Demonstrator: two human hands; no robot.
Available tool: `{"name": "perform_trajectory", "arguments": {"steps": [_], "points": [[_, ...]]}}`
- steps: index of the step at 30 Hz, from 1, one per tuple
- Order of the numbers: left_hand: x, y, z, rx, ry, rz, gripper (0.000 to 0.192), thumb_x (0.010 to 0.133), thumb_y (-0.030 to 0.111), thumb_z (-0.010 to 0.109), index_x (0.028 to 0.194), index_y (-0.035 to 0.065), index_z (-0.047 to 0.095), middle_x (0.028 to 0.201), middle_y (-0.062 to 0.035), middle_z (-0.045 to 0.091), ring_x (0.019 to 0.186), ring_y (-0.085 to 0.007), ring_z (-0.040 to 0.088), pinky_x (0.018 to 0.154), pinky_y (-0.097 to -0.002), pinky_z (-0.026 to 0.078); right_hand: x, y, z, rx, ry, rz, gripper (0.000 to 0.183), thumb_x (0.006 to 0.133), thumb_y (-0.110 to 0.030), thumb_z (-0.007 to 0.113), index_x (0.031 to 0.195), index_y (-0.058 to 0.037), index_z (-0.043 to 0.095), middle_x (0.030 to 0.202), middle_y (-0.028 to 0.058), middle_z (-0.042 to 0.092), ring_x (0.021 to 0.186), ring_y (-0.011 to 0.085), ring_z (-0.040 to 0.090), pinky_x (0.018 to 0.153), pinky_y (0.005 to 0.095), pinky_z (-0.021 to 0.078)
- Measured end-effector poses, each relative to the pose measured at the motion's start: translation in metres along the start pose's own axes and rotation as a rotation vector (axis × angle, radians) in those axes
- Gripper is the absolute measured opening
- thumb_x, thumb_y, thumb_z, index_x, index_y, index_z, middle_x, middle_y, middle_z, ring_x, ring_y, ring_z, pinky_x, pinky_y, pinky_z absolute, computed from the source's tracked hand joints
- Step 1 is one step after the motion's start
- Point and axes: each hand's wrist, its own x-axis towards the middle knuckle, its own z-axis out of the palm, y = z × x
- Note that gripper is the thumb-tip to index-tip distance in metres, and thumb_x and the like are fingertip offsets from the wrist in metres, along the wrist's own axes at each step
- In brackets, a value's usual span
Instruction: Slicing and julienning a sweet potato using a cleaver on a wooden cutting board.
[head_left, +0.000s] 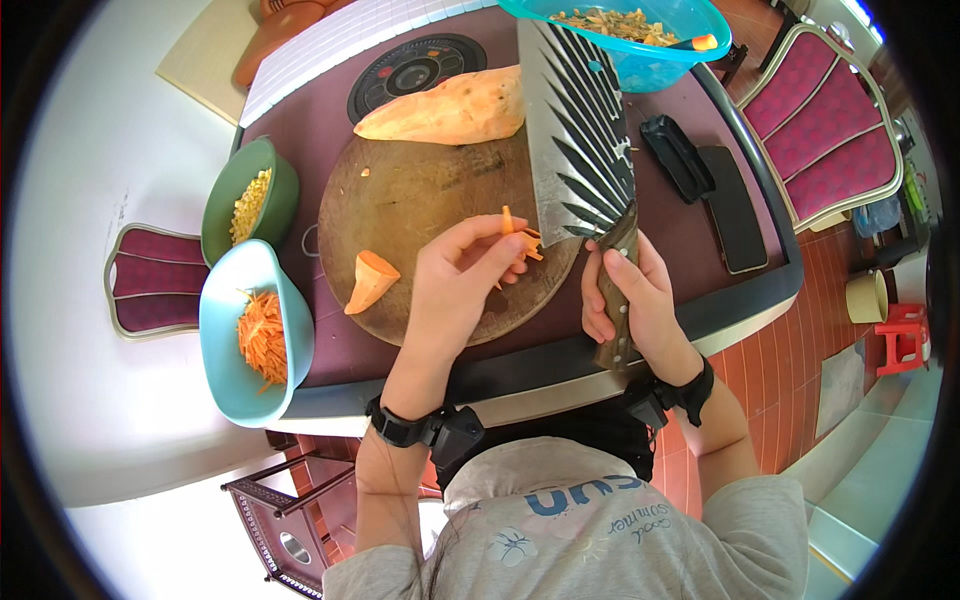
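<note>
In my right hand (637, 292) is the wooden handle of a broad cleaver (570, 135), its patterned blade raised and pointing away from me. My left hand (472, 277) pinches cut orange strips (531, 244) over the round wooden cutting board (420, 195); they look like carrot or sweet potato, and my fingers partly hide them. A large peeled tuber (442, 109), resembling a sweet potato, lies across the board's far side, its right end behind the blade. Left of my left hand rests a cut orange end piece (371, 281). A small orange scrap (365, 172) sits farther back.
Left of the board stand a light-blue bowl (296, 330) of orange shreds and a green bowl (281, 187) of corn kernels. A turquoise basin (630, 71) holds peelings and a peeler. A black tray (675, 157) and smartphone (731, 210) lie right. Behind is a round hob (416, 75).
</note>
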Motion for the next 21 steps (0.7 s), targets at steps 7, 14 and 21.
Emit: {"name": "perform_trajectory", "arguments": {"steps": [7, 14, 21], "points": [[-0.008, 0.004, -0.014, 0.898, 0.126, 0.481, 0.029, 0.085, 0.012, 0.067, 0.110, -0.0026, 0.063, 0.099, -0.0113, 0.063, 0.095, -0.0242, 0.059, 0.085, -0.0329, 0.046, -0.022, -0.023, 0.002, -0.022, 0.137, 0.013, 0.019, 0.098, -0.018, 0.047, 0.108, -0.0027, 0.044, 0.062, 0.0103, 0.049, 0.036, 0.0157, 0.042, 0.035, 0.0286, 0.0374], [-0.011, -0.005, -0.023, 1.004, 0.192, 0.426, 0.045, 0.092, 0.027, 0.057, 0.127, -0.0013, 0.051, 0.128, -0.0181, 0.050, 0.121, -0.0320, 0.045, 0.103, -0.0368, 0.034, -0.068, -0.039, 0.000, -0.213, 0.290, 0.291, 0.018, 0.096, -0.017, 0.049, 0.105, -0.0023, 0.045, 0.059, 0.0076, 0.049, 0.035, 0.0133, 0.042, 0.035, 0.0266, 0.0382], [-0.011, -0.021, -0.013, 1.279, 0.057, 0.404, 0.072, 0.092, 0.048, 0.050, 0.137, -0.0066, 0.035, 0.142, -0.0257, 0.036, 0.135, -0.0415, 0.029, 0.111, -0.0514, 0.022, -0.074, -0.039, 0.011, -0.273, 0.306, 0.410, 0.020, 0.096, -0.019, 0.051, 0.104, -0.0024, 0.046, 0.059, 0.0060, 0.049, 0.036, 0.0129, 0.043, 0.035, 0.0263, 0.0385]]}}
